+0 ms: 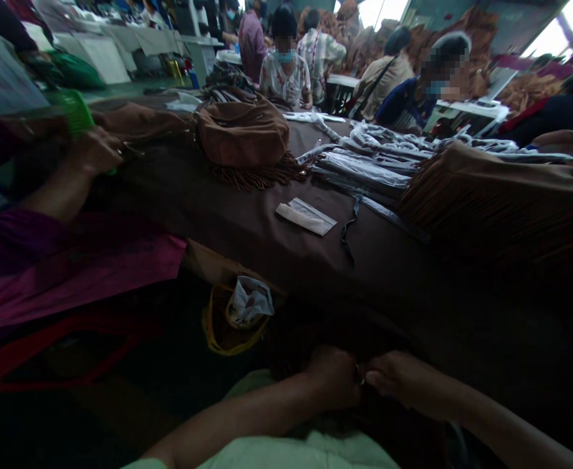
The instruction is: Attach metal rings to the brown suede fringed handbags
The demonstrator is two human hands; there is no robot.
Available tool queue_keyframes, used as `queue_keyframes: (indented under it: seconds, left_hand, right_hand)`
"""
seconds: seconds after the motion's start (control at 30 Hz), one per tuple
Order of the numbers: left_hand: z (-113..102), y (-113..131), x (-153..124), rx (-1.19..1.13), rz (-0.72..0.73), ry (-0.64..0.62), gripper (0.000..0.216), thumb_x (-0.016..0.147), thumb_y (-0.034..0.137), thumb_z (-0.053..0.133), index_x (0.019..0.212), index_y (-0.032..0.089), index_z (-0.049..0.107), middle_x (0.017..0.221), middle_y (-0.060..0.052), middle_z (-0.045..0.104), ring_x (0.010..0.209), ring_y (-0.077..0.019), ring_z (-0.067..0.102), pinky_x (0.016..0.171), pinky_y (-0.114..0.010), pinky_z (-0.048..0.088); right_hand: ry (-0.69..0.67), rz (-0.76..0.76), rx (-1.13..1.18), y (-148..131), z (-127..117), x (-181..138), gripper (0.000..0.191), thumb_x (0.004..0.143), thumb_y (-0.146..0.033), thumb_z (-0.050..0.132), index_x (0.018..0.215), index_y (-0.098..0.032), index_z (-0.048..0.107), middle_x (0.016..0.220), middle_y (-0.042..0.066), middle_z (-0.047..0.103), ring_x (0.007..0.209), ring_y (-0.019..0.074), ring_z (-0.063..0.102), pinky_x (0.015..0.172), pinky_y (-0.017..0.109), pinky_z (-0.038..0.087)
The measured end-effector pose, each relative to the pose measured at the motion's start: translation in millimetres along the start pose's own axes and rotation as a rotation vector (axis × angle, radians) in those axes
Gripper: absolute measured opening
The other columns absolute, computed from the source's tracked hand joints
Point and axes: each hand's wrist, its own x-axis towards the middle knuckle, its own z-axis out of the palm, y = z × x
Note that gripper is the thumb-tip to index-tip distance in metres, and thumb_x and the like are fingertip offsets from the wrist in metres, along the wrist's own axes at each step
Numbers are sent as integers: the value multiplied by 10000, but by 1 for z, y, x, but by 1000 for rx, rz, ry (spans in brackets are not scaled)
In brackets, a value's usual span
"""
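Low at the table's near edge, my left hand (pixel 334 379) is closed, its knuckles upward. My right hand (pixel 401 381) is closed close beside it, thumb pressed against the fingers. Between them glints a small metal ring or clasp (pixel 360 374). Around and under both hands lies dark brown material (pixel 310 326); shadow hides its shape, so I cannot tell whether it is a bag. Both hands appear to grip it. On the table ahead are a white paper packet (pixel 306 216) and a thin dark strap (pixel 349 231).
A brown fringed bag (pixel 244 132) stands on the dark-covered table (pixel 227 221). Plastic-wrapped straps (pixel 364 169) and another fringed bag (pixel 506 176) lie right. At left, a co-worker's hand (pixel 98 151) works near a green comb-like object (pixel 75 112). A yellow-rimmed basket (pixel 211 332) sits below.
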Motion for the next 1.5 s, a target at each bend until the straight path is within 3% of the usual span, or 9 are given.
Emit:
queue_keyframes:
  seconds: [0.13, 0.37, 0.6, 0.83, 0.97, 1.1, 1.33, 1.4, 1.5]
  left_hand:
    - [2, 0, 0, -8, -21, -9, 262, 735, 324, 574, 867, 163, 733, 802, -140, 724, 727, -283, 686, 639, -346, 533]
    - [0, -1, -6, 25, 24, 1, 323, 748, 359, 524, 869, 134, 723, 821, -179, 718, 752, -316, 690, 623, -363, 540]
    - [-2, 0, -5, 10, -18, -81, 296, 754, 352, 522, 882, 179, 726, 822, -119, 730, 740, -259, 692, 604, -291, 523]
    - [1, 2, -11, 48, 86, -27, 313, 745, 364, 537, 887, 141, 704, 830, -146, 723, 761, -311, 693, 613, -342, 541]
    - [2, 0, -10, 4, 36, -128, 302, 754, 363, 534, 861, 153, 723, 810, -147, 722, 727, -295, 687, 602, -329, 526]
    - [0, 1, -6, 34, -4, -50, 341, 782, 404, 510, 877, 150, 718, 854, -158, 722, 756, -291, 688, 635, -336, 528]
    - [-7, 1, -10, -2, 37, 30, 296, 768, 324, 500, 902, 143, 690, 886, -136, 723, 802, -273, 690, 643, -302, 524]
    - [-7, 0, -10, -16, 24, -4, 280, 756, 313, 505, 871, 153, 704, 857, -129, 726, 782, -267, 690, 610, -285, 510]
    - [-4, -1, -8, -5, 0, -61, 283, 739, 335, 523, 839, 161, 724, 814, -131, 726, 724, -262, 688, 547, -272, 479]
  right_hand:
    - [185, -36, -195, -2, 7, -6, 370, 918, -455, 429, 744, -172, 591, 684, 39, 559, 602, 133, 491, 524, 238, 282]
    - [-259, 64, 615, 15, 16, 3, 594, 751, -779, 438, 682, -192, 493, 419, -101, 288, 336, 51, 180, 348, 202, 139]
    - [225, -49, -26, 4, 29, -8, 465, 926, -556, 367, 768, -178, 586, 711, 43, 584, 598, 121, 490, 535, 234, 317]
    - [-317, 38, 792, 28, 41, -1, 605, 714, -809, 440, 618, -211, 422, 371, -109, 254, 301, 50, 177, 331, 199, 169]
    - [-57, 11, 301, 18, 38, -4, 492, 833, -644, 464, 666, -183, 499, 509, -49, 393, 411, 61, 288, 412, 212, 174]
    - [146, -31, -210, -5, 18, -13, 301, 898, -387, 492, 700, -177, 576, 579, -5, 471, 509, 89, 372, 485, 254, 165]
    - [-194, 18, 697, 15, 26, -1, 571, 800, -751, 395, 697, -196, 481, 406, -101, 283, 325, 54, 186, 341, 202, 154]
    - [-198, 25, 731, 21, 34, 2, 585, 787, -770, 387, 692, -199, 475, 393, -105, 279, 323, 54, 173, 342, 203, 154]
    - [-60, -12, 396, 17, 37, 0, 544, 862, -679, 382, 716, -177, 534, 515, -41, 462, 400, 69, 335, 403, 205, 232]
